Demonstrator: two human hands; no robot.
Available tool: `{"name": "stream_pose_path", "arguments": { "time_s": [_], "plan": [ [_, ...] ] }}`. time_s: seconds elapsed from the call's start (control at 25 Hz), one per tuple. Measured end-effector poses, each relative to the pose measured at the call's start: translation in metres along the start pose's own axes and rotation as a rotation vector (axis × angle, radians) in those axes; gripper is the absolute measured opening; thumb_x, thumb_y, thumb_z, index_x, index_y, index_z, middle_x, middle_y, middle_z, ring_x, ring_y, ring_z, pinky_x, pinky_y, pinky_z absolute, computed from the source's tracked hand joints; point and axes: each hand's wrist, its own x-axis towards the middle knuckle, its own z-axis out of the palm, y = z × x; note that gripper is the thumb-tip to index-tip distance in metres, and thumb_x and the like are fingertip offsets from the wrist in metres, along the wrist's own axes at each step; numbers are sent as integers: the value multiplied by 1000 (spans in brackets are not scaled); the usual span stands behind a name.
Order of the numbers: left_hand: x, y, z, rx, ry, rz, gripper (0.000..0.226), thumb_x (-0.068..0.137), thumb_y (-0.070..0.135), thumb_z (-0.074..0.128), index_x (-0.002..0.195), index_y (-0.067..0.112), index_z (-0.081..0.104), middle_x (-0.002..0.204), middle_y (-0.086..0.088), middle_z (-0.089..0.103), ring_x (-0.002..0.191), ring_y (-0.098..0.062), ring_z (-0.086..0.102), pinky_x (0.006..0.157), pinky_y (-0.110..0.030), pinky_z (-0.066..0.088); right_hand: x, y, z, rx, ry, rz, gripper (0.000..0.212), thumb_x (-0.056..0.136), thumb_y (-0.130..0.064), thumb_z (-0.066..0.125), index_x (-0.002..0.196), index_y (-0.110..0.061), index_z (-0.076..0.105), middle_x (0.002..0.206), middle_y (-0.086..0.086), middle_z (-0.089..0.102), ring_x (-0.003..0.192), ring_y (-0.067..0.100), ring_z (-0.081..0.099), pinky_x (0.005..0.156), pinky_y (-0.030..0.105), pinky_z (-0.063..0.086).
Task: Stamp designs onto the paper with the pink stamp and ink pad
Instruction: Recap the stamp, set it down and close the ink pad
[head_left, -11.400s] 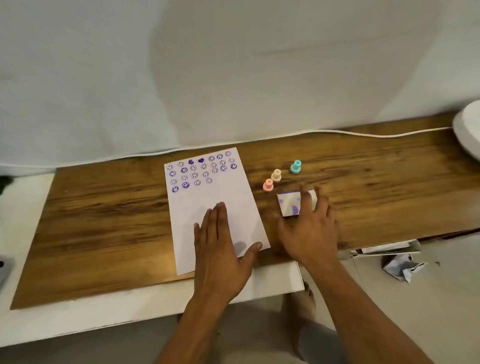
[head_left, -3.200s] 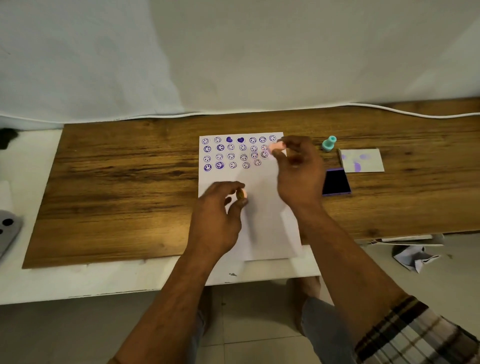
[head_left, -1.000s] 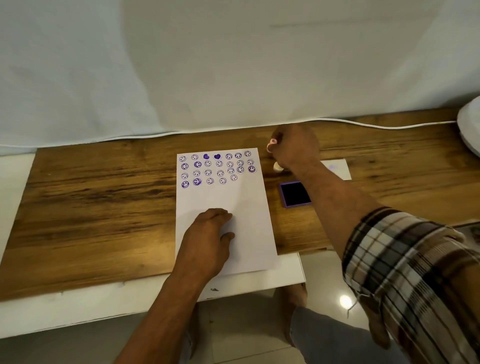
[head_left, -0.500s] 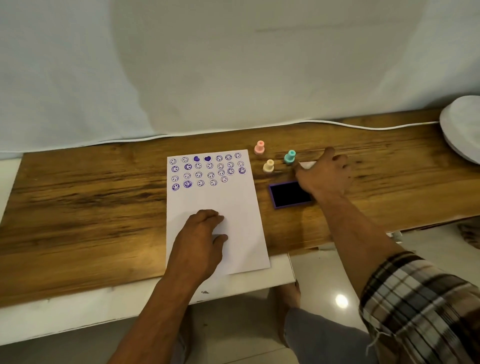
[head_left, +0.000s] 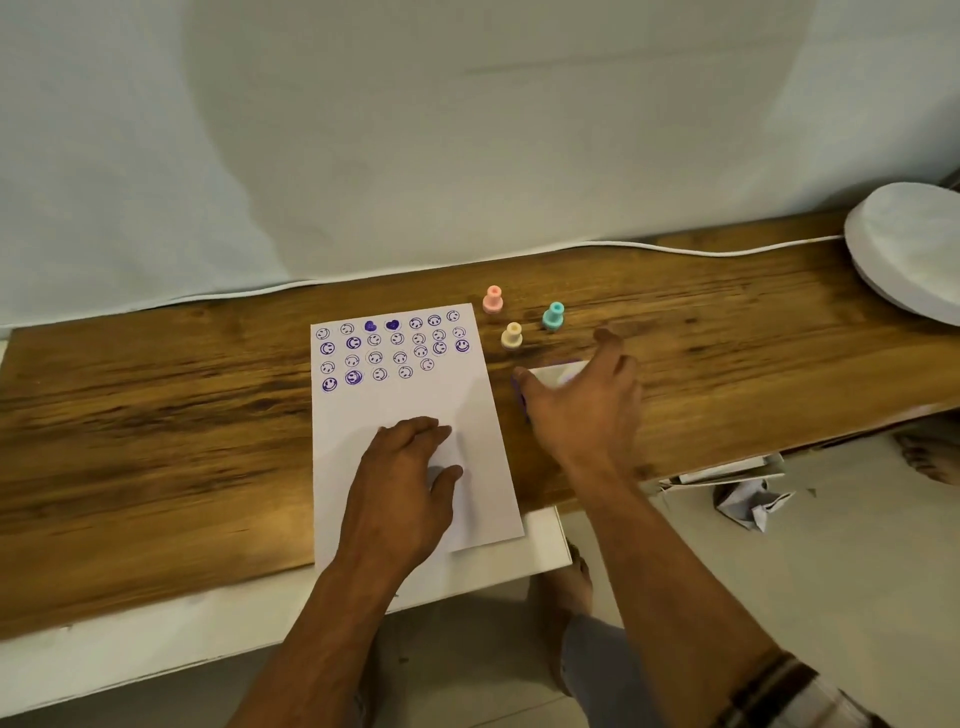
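Head cam: left hand (head_left: 402, 470) flat on paper (head_left: 410, 410) — right hand (head_left: 582, 400) grips ink pad lid (head_left: 553, 373); pink stamp (head_left: 492, 299) untouched.

**Pale cloth behind a wooden worktop**

A pale cloth backdrop (head_left: 363, 156) hangs behind the wood-grain worktop (head_left: 156, 415), which sits on a white base (head_left: 156, 639). A white cord (head_left: 675, 248) runs along the back edge. The floor (head_left: 831, 597) looks tiled, with crumpled paper (head_left: 748, 506) lying on it.

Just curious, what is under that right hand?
The right hand covers a white lid with purple smudges. A purple edge peeks out by the thumb; whether the ink pad lies beneath is hidden.
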Motion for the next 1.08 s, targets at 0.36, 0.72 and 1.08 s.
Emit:
{"name": "stream_pose_path", "arguments": {
  "time_s": [0.36,0.72,1.08],
  "plan": [
    [5,-2,5,7,5,3,49,87,34,76,133,20,65,140,-2,64,126,-26,60,106,-30,34,7,5,18,-134,20,-69,101,76,-71,75,151,-18,33,151,14,48,137,37,48,108,51,46],
    [3,0,3,5,0,16,49,87,35,75,133,19,65,140,-3,64,127,-26,60,107,-32,35,9,4,19,-214,-11,-119,90,81,-73,67,148,-20,39,149,15,49,137,36,45,106,49,44],
    [3,6,5,-3,2,14,51,86,38,76,133,21,65,140,-3,64,128,-26,59,108,-33,33,7,5,11,-257,-163,-136,93,80,-74,70,152,-26,36,159,11,42,146,36,37,113,54,40]
  ]
}}
